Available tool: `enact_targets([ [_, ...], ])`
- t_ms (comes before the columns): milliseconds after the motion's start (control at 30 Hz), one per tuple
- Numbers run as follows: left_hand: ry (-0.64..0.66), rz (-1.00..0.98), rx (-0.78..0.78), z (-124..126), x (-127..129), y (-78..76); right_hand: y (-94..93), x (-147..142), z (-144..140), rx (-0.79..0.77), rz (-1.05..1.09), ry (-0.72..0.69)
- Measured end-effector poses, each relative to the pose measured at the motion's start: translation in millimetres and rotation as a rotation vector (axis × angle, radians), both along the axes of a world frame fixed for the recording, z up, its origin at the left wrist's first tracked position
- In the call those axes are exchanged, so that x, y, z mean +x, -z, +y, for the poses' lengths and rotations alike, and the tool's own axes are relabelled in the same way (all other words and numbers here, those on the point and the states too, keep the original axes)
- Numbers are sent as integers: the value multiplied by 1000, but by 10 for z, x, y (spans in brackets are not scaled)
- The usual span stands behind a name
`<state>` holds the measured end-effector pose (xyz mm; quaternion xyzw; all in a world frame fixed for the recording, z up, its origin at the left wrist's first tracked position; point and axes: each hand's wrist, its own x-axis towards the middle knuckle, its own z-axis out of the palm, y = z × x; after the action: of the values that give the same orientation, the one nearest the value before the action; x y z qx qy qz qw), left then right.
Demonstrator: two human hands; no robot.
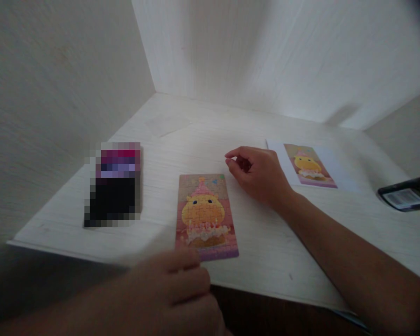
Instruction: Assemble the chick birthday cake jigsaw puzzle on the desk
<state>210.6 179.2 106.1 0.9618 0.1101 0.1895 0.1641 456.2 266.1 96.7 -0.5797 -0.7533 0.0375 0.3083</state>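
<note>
A jigsaw puzzle (205,214) lies on the white surface in front of me, its pieces joined into a picture of a yellow character in a pink party hat above a cake. My right hand (257,175) rests just beyond its upper right corner, fingers curled and thumb and index tips nearly meeting, with nothing visible between them. At the near edge, my left hand (182,289) is blurred and covers the puzzle's lower left corner. Its fingers are bent and close together; the fingertips are hidden, so I cannot tell whether they hold anything.
A printed sheet (310,165) with the same picture lies at the right, behind my right forearm. A dark can or bottle (408,193) lies near the right edge. At the left is a pixelated dark object (115,186). Toward the back lies a thin clear sheet (168,123). White panels (203,51) enclose the surface.
</note>
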Motion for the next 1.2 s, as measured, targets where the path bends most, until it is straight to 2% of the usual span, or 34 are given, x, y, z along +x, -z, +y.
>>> enact_targets([
  [67,-115,-121,127,206,-11,-115,-12,-5,-9,7,3,9],
  [133,-207,-143,143,408,-25,-167,-23,-5,-12,23,7,15],
  [200,-219,-54,93,552,-53,-147,-29,0,-10,40,10,21],
  [267,-172,33,54,619,-89,-89,-32,7,-6,47,12,29],
  [367,-129,108,44,617,-129,-17,-33,12,-5,46,12,31],
  [533,-126,139,95,552,-122,-4,-41,2,-13,53,13,34],
  [767,-193,80,97,513,-89,38,-53,-5,-13,31,-6,41],
  [1000,-281,40,35,485,20,13,-97,-6,-43,-95,-58,100],
  [1200,-180,-45,-78,470,-59,-27,-100,-4,-46,-105,-83,143],
])
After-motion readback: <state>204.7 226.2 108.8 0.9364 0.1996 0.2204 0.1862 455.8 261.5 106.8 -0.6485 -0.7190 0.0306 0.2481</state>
